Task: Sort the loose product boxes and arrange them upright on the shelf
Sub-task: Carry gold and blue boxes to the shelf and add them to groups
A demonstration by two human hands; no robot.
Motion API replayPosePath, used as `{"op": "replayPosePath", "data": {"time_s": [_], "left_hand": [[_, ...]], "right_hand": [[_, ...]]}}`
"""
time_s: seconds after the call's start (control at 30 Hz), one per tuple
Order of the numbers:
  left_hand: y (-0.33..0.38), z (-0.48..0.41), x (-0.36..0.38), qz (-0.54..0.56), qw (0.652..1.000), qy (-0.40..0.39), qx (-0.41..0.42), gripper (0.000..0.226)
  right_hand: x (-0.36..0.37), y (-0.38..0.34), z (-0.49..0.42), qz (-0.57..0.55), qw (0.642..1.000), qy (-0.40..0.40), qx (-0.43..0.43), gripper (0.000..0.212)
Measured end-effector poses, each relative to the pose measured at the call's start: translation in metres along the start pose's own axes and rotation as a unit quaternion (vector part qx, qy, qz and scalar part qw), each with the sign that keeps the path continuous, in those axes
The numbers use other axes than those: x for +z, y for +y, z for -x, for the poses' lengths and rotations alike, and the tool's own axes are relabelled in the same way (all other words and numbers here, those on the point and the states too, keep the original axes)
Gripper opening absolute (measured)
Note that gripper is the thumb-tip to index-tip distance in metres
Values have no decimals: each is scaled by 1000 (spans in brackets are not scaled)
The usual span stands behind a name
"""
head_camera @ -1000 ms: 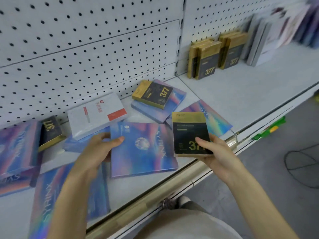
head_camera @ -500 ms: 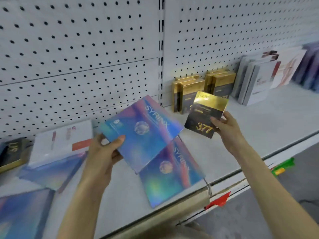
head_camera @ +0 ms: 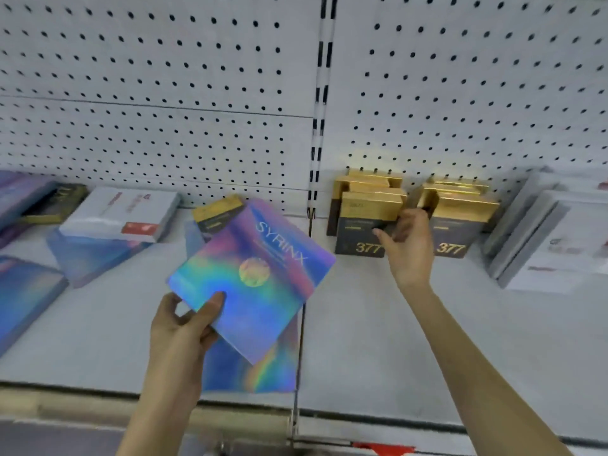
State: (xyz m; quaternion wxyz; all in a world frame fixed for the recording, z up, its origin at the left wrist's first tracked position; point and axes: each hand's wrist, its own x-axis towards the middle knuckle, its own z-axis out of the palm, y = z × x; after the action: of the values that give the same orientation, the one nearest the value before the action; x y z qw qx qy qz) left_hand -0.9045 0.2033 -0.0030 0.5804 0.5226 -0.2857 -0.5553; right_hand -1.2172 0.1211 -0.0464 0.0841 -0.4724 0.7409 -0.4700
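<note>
Seen from the head camera, the left hand (head_camera: 184, 327) sits at about seven o'clock of the picture. It grips the holographic SYRINX box (head_camera: 263, 291) by its lower left corner, thumb flat on the printed face and fingers curled underneath. That box is held off the shelf (head_camera: 378, 340), tilted, with its title running toward one o'clock. At six o'clock from it a second holographic box (head_camera: 253, 373) lies flat near the shelf's front edge. At eleven o'clock from it a flat gold-topped box (head_camera: 215, 212) lies partly covered. The right hand (head_camera: 409, 250) reaches to about two o'clock of the picture, its fingers closed narrowly around a black-and-gold box (head_camera: 427, 201) that is turned edge-on and blurred. This box sits in the gap between two upright rows of 377 boxes, the left row (head_camera: 365, 225) at nine o'clock from the hand and the right row (head_camera: 459, 225) at three o'clock. Both rows stand against the pegboard (head_camera: 164, 93). Whether the held box touches the shelf I cannot tell. Further toward three o'clock stand grey-white boxes (head_camera: 539, 245), leaning back. At ten o'clock of the picture a white box with a red label (head_camera: 121, 212) lies flat, overlapping a bluish holographic box (head_camera: 88, 258). Beyond it, at nine o'clock, lie more holographic boxes (head_camera: 26, 301) and a dark gold-edged box (head_camera: 52, 202), all blurred.
</note>
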Motion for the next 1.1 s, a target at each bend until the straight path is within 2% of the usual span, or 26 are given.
{"op": "replayPosePath", "data": {"time_s": [0.07,0.17,0.33,0.4,0.47,0.53,0.6,0.7,0.83,1.0,1.1], "left_hand": [[-4,14,3,0,1000,16,1,40],[-9,29,9,1,999,32,-2,31],[-20,62,21,19,999,37,-7,35],[-27,73,25,27,999,29,-14,41],[-35,86,31,36,999,13,-26,37],[-43,105,40,57,998,-9,-40,37],[-51,128,47,72,996,-38,-47,45],[-69,165,48,42,994,-69,-71,53],[-96,206,34,-33,982,-144,-115,37],[-110,256,52,-131,961,-227,-86,12],[-115,296,84,-178,941,-278,-74,19]], "right_hand": [[3,1,1,-24,1000,6,14,49],[6,4,3,-74,996,0,50,49],[-16,-4,18,-194,965,-38,175,34],[-35,-11,41,-258,933,-95,233,21],[-60,-18,76,-334,879,-206,270,22],[-87,-23,116,-375,829,-315,270,24],[-112,-24,154,-385,814,-352,254,18],[-146,-15,196,-409,818,-308,262,22],[-206,12,235,-371,859,-252,248,27],[-299,44,273,-288,910,-183,234,29],[-351,68,288,-257,924,-133,251,27]]}}
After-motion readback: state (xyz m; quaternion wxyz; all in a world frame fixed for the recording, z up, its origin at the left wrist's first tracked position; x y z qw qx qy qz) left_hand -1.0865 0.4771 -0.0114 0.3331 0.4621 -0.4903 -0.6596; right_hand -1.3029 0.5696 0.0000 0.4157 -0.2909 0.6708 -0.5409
